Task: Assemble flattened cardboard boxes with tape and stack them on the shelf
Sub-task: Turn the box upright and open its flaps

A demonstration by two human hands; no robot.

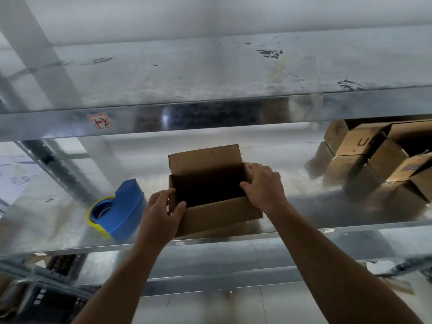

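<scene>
The left hand [161, 213] pinches the left wall of the box [219, 213] near its front corner, thumb inside and fingers outside. The right hand [264, 185] curls over the right wall, thumb towards the dark inside. The box stands open-topped on the shelf [327, 206], near the front lip, with its back flap upright.

The main risk, as I judge it, is that lip. The front wall sits close to the edge, so a pull towards the body could tip the box off. Both grips are on thin single walls, and squeezing or lifting by these alone may buckle the cardboard or rack the box out of square. I cannot see the bottom, so I cannot tell whether it is taped. If it is not, any lift could let it sag open.

The tape dispenser [124, 206] lies just beside the box on the left, and a sideways slide would knock it. The stacked boxes [385, 160] to the right sit unevenly, and a hard shove into them might topple some.
</scene>
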